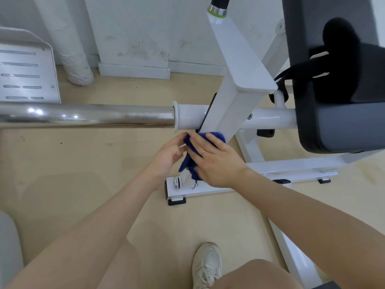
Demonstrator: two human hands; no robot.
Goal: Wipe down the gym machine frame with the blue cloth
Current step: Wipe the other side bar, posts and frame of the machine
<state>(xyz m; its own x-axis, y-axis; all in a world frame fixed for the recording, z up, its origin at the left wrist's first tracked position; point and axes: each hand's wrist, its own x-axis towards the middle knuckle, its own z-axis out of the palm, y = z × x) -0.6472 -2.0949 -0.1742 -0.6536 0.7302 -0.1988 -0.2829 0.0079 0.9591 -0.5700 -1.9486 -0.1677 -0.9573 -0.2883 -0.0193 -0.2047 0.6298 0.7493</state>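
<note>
The white gym machine frame (233,84) slopes down from the upper middle toward a base plate on the floor. A blue cloth (190,161) is wrapped against the lower part of that sloping beam. My right hand (216,161) lies over the cloth with straight fingers and presses it to the beam; a ring shows on one finger. My left hand (168,155) is on the cloth's left side, its curled fingers pinching the cloth's edge. Much of the cloth is hidden under my right hand.
A chrome bar (87,115) runs in from the left to a white collar on the frame. The grey seat pad (337,126) with a black strap is at the right. The white base rail (291,166) lies on the tan floor. My shoe (207,265) is below.
</note>
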